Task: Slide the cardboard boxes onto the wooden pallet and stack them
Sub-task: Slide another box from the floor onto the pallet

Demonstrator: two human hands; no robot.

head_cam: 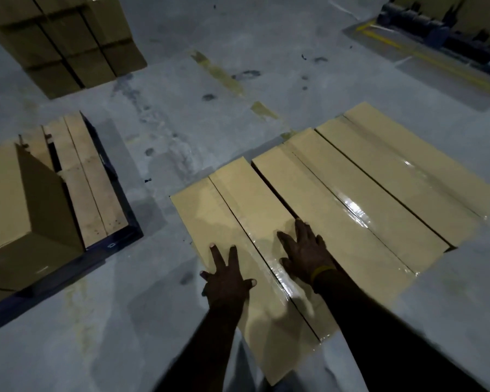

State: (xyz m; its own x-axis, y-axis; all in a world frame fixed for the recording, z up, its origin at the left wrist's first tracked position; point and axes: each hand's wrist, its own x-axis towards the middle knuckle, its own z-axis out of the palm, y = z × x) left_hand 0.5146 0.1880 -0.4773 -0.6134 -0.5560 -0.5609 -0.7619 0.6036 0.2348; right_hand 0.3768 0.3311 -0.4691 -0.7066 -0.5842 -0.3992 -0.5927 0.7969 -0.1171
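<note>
A: The left hand (227, 281) lies flat with its fingers spread on the top of the nearest cardboard box (252, 250), and the right hand (306, 254) lies spread just beside it, near the taped seam of the same box. No finger curls around an edge.

B: And where is this box compared with the big things?

A: It stands on the grey concrete floor (181, 114), touching the second box (337, 199) on the person's right; a third box (408, 165) lies beyond that one. The wooden pallet (88, 182) is to the left, apart from the row, and it carries already one box (17, 199) (bare planks show behind it). A finished stack (65, 38) stands far at the top left.

B: So which step is this?

A: It seems to be the sliding step: the palms press down on the lid to push the box to the left, toward the pallet. The next move probably needs a steady sideways push, and then a lift over the dark pallet frame (68, 267), because the planks sit higher than the floor.
</note>
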